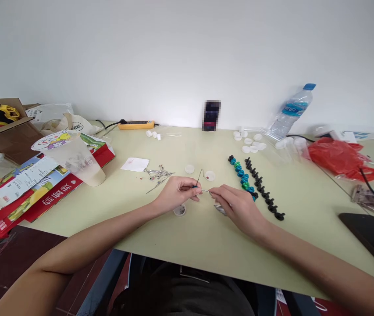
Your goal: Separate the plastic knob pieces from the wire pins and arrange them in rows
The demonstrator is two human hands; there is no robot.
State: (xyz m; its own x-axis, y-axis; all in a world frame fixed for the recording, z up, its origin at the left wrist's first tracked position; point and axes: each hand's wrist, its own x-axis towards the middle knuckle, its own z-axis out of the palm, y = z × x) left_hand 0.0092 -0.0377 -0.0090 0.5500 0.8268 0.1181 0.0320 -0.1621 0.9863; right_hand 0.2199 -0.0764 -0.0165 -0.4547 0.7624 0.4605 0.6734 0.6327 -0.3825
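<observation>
My left hand is closed in a pinch on a small dark piece with a thin stem pointing up; its exact kind is too small to tell. Fingertips of my right hand pinch a thin metal rod that reaches toward the left fingers. Several more metal rods lie partly under my right hand. Below my left hand sits a round white cap holding tiny dark bits. Two white caps lie beyond the hands, one with a small red bit and a thin curved wire at it.
Left lie thin bead-tipped pieces, white paper and a plastic cup. Rows of blue-green pieces and black pieces run along the right, near a phone. Behind stand a water bottle and power strip.
</observation>
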